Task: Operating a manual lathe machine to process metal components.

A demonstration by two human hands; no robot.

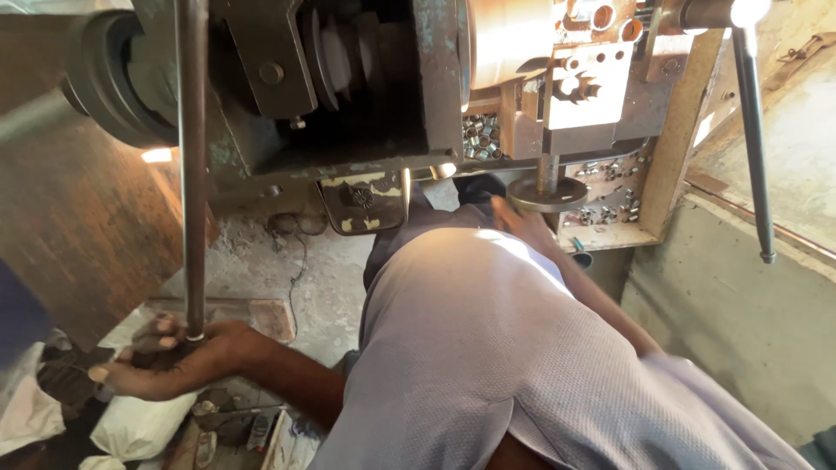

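Note:
My left hand (165, 359) is low at the left, cupped under the bottom end of a long grey metal rod (192, 165) that rises straight up past a lathe-like machine (348, 78). Fingers curl around the rod's tip. My right hand (520, 222) reaches forward and touches the round metal handwheel (547, 193) under the machine's tool block (585, 83). My torso in a light grey shirt fills the centre and hides most of the right arm.
A long lever with a dark grip (754, 139) hangs at the right. Several small metal rings lie in a tray (610, 187) under the tool block. White sacks (135, 426) and scrap sit on the floor at lower left. A concrete wall (740, 313) stands right.

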